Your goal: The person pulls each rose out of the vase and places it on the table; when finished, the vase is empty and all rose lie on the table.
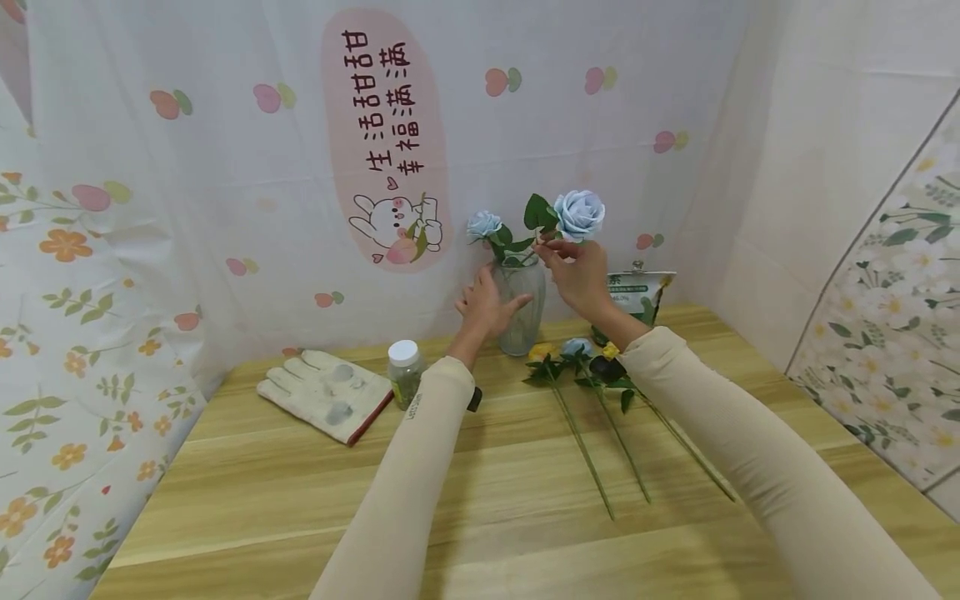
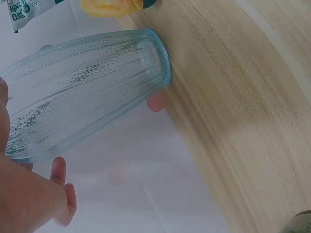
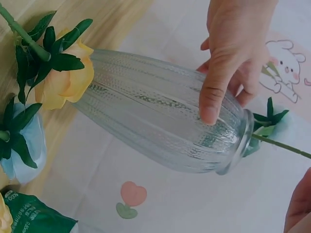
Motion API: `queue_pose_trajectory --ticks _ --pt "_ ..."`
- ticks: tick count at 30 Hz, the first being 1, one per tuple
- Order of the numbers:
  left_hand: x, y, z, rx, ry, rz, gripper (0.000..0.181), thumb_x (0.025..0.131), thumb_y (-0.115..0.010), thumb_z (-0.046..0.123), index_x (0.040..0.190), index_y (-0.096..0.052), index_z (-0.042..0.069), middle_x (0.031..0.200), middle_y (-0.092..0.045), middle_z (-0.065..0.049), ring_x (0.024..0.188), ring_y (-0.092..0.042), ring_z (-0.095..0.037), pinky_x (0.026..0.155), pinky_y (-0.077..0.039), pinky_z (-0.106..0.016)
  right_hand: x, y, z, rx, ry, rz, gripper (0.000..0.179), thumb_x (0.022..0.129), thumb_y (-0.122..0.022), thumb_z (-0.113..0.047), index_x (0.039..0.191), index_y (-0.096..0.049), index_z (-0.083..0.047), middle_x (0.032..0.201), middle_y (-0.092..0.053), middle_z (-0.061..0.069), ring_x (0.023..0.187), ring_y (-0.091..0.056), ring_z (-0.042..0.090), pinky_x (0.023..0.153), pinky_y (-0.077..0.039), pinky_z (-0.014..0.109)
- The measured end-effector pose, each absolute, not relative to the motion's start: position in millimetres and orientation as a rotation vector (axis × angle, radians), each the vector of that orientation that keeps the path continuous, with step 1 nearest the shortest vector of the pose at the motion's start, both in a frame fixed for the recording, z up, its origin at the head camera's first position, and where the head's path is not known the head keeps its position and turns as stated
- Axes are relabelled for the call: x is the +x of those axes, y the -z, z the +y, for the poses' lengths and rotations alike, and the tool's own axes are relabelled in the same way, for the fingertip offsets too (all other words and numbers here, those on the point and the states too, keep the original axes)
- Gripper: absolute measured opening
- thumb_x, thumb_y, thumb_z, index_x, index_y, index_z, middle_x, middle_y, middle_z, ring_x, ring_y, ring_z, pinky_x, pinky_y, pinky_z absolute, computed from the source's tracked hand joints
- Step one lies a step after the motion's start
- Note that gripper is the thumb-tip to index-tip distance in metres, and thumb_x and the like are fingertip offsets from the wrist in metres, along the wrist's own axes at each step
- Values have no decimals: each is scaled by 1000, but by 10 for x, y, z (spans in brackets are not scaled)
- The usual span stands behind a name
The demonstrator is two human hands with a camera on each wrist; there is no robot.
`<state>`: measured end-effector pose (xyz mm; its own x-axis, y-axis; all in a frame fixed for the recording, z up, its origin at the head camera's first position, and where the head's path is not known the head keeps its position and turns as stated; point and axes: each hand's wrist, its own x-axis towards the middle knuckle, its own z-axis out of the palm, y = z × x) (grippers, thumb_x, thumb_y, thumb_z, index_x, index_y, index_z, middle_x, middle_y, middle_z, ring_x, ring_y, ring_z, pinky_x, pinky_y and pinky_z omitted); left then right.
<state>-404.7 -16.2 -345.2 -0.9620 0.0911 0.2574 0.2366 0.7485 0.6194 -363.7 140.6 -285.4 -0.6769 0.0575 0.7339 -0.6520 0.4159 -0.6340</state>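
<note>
A clear ribbed glass vase (image 1: 521, 312) stands upright at the back of the table. My left hand (image 1: 486, 307) holds it near the neck, thumb across the front and fingers behind, as the right wrist view shows. One light-blue rose (image 1: 484, 226) leans out of the vase mouth on the left. Above the rim, my right hand (image 1: 576, 273) pinches a second blue rose (image 1: 580, 215) by its stem, close under a green leaf. In the right wrist view a green stem (image 3: 282, 145) runs from the rim toward the right hand (image 3: 299, 206).
Several roses lie right of the vase, among them a yellow rose (image 3: 65, 77), their stems toward me. A green-and-white packet (image 1: 637, 292) stands behind my right forearm. Left are a white-capped jar (image 1: 405, 372) and a white work glove (image 1: 326, 396). A printed curtain (image 1: 262, 192) hangs behind.
</note>
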Motion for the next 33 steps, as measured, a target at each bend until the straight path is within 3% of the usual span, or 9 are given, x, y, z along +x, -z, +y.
queue_pose_trajectory --ticks 11,18,25,30,33 --pt "-4033 3437 -174 -275 1034 -2749 93 88 -63 62 155 -16 17 158 -28 -6 137 -30 -41 103 -19 -59 -3580 2786 1420 772 -1298 -1679 16 84 -75 4 99 -71 6 92 -73 20 65 -65 6 49 -51 25" --pt "-4035 3435 -197 -286 1063 -2747 93 89 -63 61 155 -16 16 158 -27 -7 139 -28 -42 104 -18 -59 -3486 2692 1377 875 -1309 -1592 14 83 -72 12 96 -69 9 90 -73 20 69 -68 11 52 -48 21" --pt "-4048 3433 -182 -271 1043 -2754 94 87 -63 62 156 -16 18 159 -26 -6 139 -28 -41 106 -17 -60 -3352 2632 1382 944 -1376 -1485 20 79 -72 18 97 -64 12 89 -72 12 85 -72 19 68 -55 25" --pt "-4049 3446 -175 -267 1019 -2760 94 87 -63 62 155 -16 18 158 -26 -6 139 -29 -41 106 -18 -61 -3291 2623 1419 924 -1414 -1451 21 78 -73 18 97 -63 14 87 -72 16 82 -72 21 56 -48 21" --pt "-4052 3456 -173 -260 1004 -2758 94 87 -62 63 155 -16 17 158 -27 -6 139 -28 -42 106 -18 -62 -3249 2619 1442 912 -1420 -1448 23 78 -73 18 98 -63 15 87 -71 21 81 -73 20 56 -48 20"
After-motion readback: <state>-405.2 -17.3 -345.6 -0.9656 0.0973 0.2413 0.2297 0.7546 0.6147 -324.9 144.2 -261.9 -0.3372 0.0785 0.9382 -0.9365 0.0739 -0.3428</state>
